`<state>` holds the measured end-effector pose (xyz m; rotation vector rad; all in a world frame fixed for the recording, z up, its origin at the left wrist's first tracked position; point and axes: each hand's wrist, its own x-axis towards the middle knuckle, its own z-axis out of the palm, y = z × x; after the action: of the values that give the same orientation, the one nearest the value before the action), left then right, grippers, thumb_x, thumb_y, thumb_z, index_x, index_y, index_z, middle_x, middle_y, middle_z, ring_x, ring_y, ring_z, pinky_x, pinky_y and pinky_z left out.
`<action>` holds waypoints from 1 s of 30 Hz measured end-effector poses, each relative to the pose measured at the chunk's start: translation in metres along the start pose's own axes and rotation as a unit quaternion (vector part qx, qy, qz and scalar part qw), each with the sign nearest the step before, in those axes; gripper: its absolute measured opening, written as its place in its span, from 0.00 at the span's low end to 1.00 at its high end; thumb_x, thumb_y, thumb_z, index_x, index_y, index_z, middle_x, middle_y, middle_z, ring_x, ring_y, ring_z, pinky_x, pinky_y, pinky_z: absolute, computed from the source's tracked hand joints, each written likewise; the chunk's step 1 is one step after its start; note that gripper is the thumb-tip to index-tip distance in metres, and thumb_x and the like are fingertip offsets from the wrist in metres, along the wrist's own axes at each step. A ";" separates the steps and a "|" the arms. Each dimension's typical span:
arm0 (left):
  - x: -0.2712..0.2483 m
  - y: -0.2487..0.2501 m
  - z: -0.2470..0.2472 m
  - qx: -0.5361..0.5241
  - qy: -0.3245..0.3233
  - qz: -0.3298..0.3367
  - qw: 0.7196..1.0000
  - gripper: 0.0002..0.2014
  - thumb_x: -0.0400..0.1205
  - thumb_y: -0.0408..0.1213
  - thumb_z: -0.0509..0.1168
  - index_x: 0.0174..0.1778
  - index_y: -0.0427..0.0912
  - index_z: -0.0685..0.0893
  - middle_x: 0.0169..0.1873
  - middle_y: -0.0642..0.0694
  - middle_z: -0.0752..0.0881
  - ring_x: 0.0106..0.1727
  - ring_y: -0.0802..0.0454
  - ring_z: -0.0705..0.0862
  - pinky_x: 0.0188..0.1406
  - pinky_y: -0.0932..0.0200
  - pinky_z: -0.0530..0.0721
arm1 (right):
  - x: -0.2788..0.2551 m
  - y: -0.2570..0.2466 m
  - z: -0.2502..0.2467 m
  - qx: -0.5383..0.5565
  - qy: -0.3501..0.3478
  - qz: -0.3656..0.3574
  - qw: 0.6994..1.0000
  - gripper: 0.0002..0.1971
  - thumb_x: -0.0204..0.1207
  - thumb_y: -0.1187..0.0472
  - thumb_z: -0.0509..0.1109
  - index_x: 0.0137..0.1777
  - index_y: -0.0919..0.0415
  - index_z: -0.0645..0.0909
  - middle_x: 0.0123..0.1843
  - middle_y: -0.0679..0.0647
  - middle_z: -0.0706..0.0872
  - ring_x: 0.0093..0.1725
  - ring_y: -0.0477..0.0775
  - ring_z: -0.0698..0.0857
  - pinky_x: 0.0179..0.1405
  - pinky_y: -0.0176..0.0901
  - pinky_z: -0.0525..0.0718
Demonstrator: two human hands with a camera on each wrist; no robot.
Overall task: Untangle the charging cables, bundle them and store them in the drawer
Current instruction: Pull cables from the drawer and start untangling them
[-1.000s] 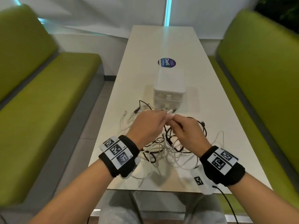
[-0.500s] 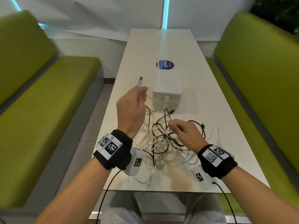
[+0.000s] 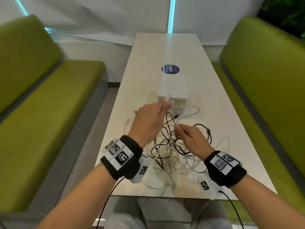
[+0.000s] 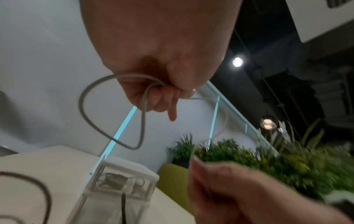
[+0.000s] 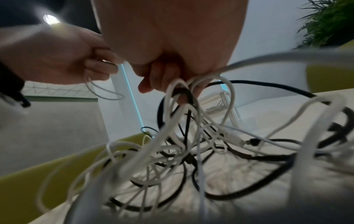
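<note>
Green bench seat (image 3: 49,103): far left, running alongside the table.

White table (image 3: 214,113): long, centre of the head view, carrying every item below.

Loose white cable end (image 3: 127,120): lies on the table by its left edge, left of the hands, with a small dark connector (image 3: 135,111) just beyond it.

Left hand (image 3: 149,123): raised above the table, blurred in the head view. Its fingers are curled, pinching a thin white cable (image 4: 113,112). In the left wrist view the cable forms a loop hanging below the fingers (image 4: 164,98). A white plug end (image 3: 168,98) sticks up past the fingertips, in front of the drawer box.

Tangle of charging cables (image 3: 170,152): white and black leads heaped together on the near half of the table, between and below the two hands, near the table's front edge.

Drawer box (image 3: 173,91): small white unit, upright on the table just beyond the tangle, its front toward the person. Through the clear front, dark contents show, not identifiable. A round blue sticker (image 3: 170,69) lies on the table just behind it.

Right hand (image 3: 191,139): lower, over the tangle, fingers curled. In the right wrist view several white and black strands (image 5: 184,97) hang from its fingers.

Black cable loop (image 3: 208,131): on the table right of the right hand.

Second green bench seat (image 3: 264,90): far right.
</note>
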<state>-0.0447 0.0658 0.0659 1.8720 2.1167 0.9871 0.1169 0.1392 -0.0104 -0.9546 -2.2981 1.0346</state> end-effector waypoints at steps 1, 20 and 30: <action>-0.003 0.002 0.007 0.019 -0.030 0.009 0.999 0.19 0.90 0.51 0.48 0.54 0.48 0.83 0.26 0.58 0.76 0.30 0.55 0.77 0.28 0.62 0.65 | 0.000 -0.003 0.000 -0.003 0.005 -0.008 1.000 0.20 0.86 0.47 0.56 0.32 0.50 0.75 0.24 0.39 0.79 0.27 0.40 0.75 0.32 0.38 0.69; -0.002 0.028 0.001 -0.186 0.174 0.045 0.966 0.15 0.89 0.41 0.52 0.39 0.46 0.77 0.26 0.56 0.75 0.25 0.58 0.72 0.28 0.55 0.71 | -0.012 0.016 0.000 -0.031 -0.013 -0.034 0.999 0.23 0.85 0.42 0.53 0.33 0.57 0.68 0.27 0.47 0.71 0.27 0.46 0.68 0.31 0.46 0.71; 0.001 0.015 0.028 -0.144 0.013 0.018 0.989 0.23 0.89 0.53 0.46 0.54 0.40 0.80 0.47 0.48 0.81 0.46 0.51 0.81 0.46 0.50 0.82 | -0.003 -0.007 0.006 -0.043 -0.032 0.029 0.998 0.22 0.87 0.49 0.52 0.32 0.55 0.71 0.25 0.47 0.75 0.28 0.47 0.73 0.33 0.40 0.70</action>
<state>-0.0178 0.0769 0.0533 1.7672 1.8416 1.2557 0.1120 0.1308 -0.0090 -1.0432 -2.3985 1.0104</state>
